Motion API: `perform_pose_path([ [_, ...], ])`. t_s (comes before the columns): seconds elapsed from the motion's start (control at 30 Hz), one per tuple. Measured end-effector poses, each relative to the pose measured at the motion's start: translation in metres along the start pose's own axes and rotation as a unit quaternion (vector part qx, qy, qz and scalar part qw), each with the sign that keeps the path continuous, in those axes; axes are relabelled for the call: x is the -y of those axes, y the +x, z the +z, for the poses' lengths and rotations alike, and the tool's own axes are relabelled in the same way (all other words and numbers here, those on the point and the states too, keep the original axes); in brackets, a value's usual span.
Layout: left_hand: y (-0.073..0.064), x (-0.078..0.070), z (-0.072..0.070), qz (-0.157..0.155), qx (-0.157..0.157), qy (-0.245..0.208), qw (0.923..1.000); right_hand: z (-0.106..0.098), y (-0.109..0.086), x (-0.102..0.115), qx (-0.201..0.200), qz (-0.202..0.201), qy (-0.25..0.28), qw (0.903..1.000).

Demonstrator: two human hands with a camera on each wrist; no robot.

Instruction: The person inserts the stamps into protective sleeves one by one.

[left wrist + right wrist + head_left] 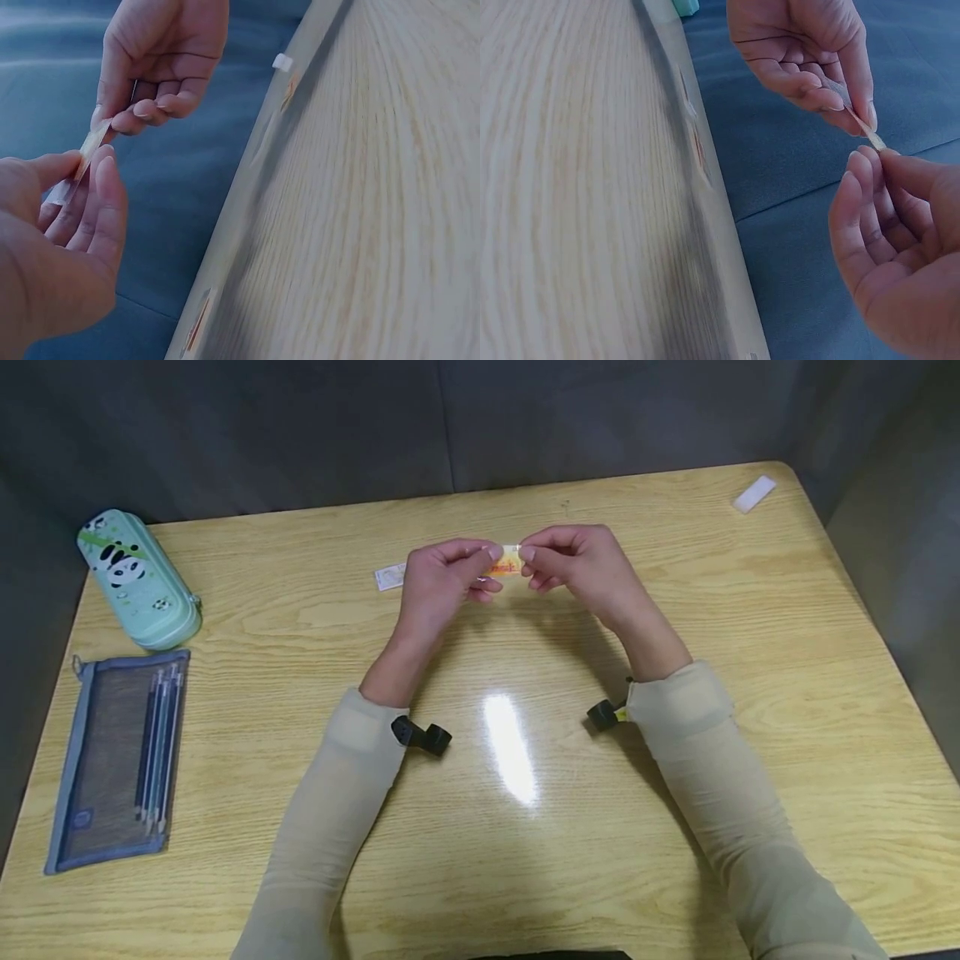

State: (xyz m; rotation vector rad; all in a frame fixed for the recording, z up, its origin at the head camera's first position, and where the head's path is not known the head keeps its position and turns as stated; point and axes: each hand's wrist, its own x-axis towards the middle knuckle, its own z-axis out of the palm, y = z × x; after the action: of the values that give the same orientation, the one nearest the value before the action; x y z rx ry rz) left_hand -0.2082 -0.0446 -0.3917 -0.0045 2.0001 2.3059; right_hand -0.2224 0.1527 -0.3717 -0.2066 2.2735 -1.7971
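Note:
A small flat packet [508, 561] with a yellow and orange print is held above the table by both hands. My left hand [444, 578] pinches one end between thumb and fingers. My right hand [585, 564] pinches the other end. In the left wrist view the packet [90, 154] has a clear, shiny end by the left thumb; in the right wrist view it [871, 136] appears nearly edge-on. Left of my left hand, a pale printed strip [389, 577] lies on the table, partly hidden by that hand.
A mint panda pencil case [138, 581] lies at the far left. Nearer is a blue mesh zip pouch [108, 752] containing several pencils or pens [157, 743]. A small white rectangular piece [754, 493] lies by the back right corner. A dark curtain [450, 427] hangs behind the table.

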Motion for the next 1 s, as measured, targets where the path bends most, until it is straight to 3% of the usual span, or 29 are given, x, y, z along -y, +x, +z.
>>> perform_pose_path([
  [0.2, 0.001, -0.001, 0.0, -0.002, 0.0, -0.009, 1.0, -0.001, 0.001, -0.001, 0.02, 0.008, 0.018, 0.9996],
  [0.53, 0.001, -0.005, -0.008, -0.022, 0.059, 0.031, 0.9975, -0.002, 0.001, -0.002, 0.004, 0.009, 0.026, 0.9996],
  [1.0, 0.002, -0.009, -0.012, -0.026, 0.05, 0.035, 0.9978, -0.006, 0.0, -0.001, 0.049, 0.01, 0.035, 0.9981],
])
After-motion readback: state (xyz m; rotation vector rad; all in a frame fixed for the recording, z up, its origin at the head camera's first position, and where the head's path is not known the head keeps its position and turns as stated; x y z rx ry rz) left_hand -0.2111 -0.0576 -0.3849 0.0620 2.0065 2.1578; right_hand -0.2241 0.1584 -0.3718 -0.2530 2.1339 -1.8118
